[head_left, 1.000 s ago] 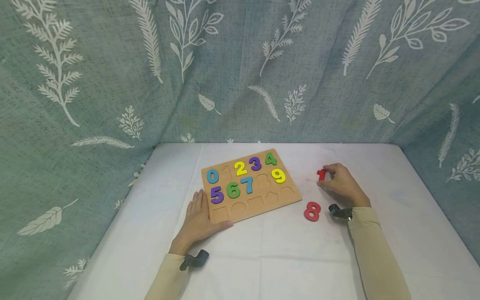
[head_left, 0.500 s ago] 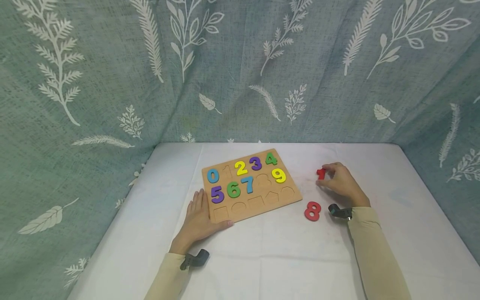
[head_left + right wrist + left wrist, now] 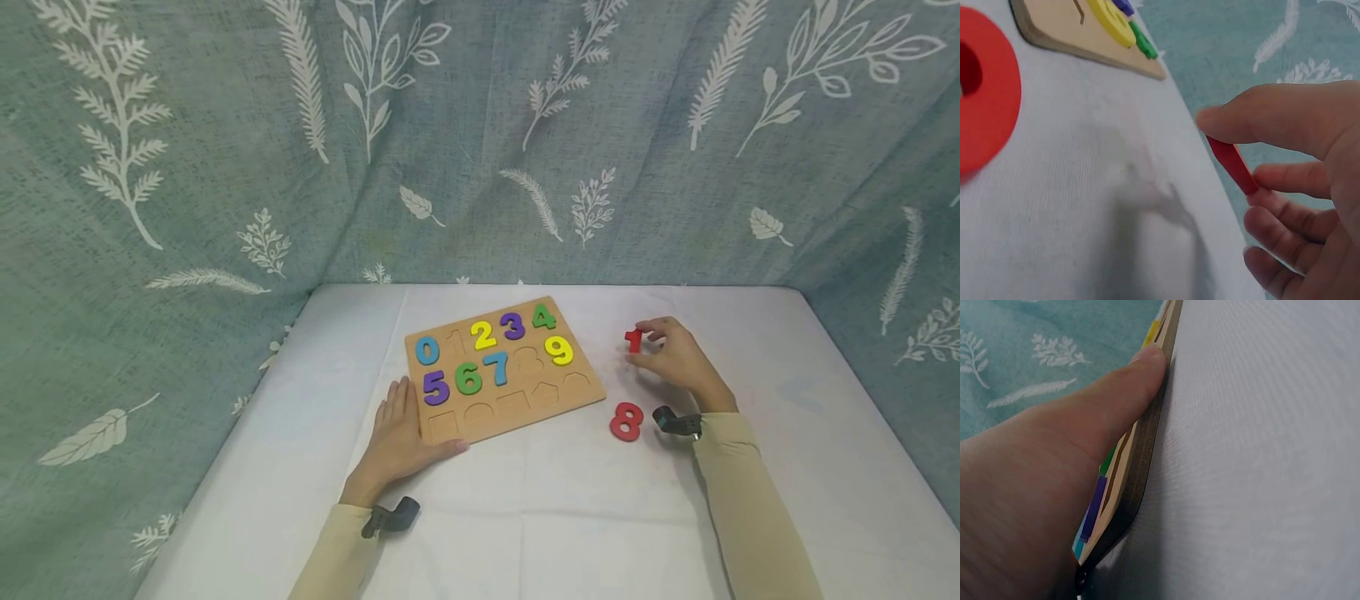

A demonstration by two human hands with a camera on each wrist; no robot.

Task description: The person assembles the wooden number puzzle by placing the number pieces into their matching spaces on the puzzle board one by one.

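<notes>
My right hand (image 3: 675,354) pinches a red number 1 piece (image 3: 634,341) between thumb and fingers. In the right wrist view the red piece (image 3: 1232,164) shows edge-on, raised over the cloth. My left hand (image 3: 396,437) lies with straight fingers along the left edge of the wooden number puzzle board (image 3: 491,417), its thumb (image 3: 1147,365) on the near edge. Pieces 0, 2, 3, 4, 5, 6, 7 and 9 sit on the board; the 1 and 8 recesses are bare. A red number 8 piece (image 3: 626,422) lies on the cloth right of the board.
A white cloth (image 3: 525,517) covers the table. Behind it and at the sides hangs a green curtain (image 3: 480,167) with white leaf prints. The bottom row of the board holds several bare shape recesses. A dark wrist camera is strapped on each arm.
My right hand has lifted the red number 1 piece and moved it slightly left and away from me. The left hand and the board stay in place.
</notes>
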